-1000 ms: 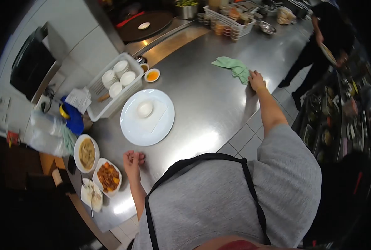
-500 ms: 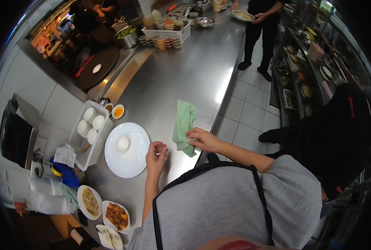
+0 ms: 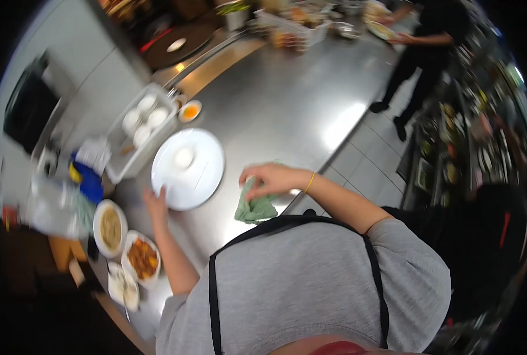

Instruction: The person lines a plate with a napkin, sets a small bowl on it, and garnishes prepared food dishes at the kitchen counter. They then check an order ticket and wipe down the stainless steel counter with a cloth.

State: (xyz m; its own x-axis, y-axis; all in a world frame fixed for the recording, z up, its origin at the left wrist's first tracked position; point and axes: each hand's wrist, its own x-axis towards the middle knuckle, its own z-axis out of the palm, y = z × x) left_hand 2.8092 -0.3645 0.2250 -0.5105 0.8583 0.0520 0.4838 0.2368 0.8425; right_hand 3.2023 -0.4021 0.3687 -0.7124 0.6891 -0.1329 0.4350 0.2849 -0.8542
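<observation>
My left hand is at the lower left rim of the large white plate, with its fingers apart; whether it touches the rim is unclear. On the plate are a small white bowl and a flat white paper. My right hand lies over the green cloth, fingers bent and spread, blurred by motion. The cloth is crumpled near the counter's front edge. Left of my left hand stand a bowl of pale food, a dish of reddish-brown food and a white dish with a utensil.
A white basket of small cups stands behind the plate, beside a small orange sauce cup. Another basket is at the counter's far end. One person holds a plate there; a dark-clothed person is at my right.
My left hand has moved left to the plate's lower left side and opened. The cloth is more bunched under my right hand, whose fingers have spread. The camera view has turned.
</observation>
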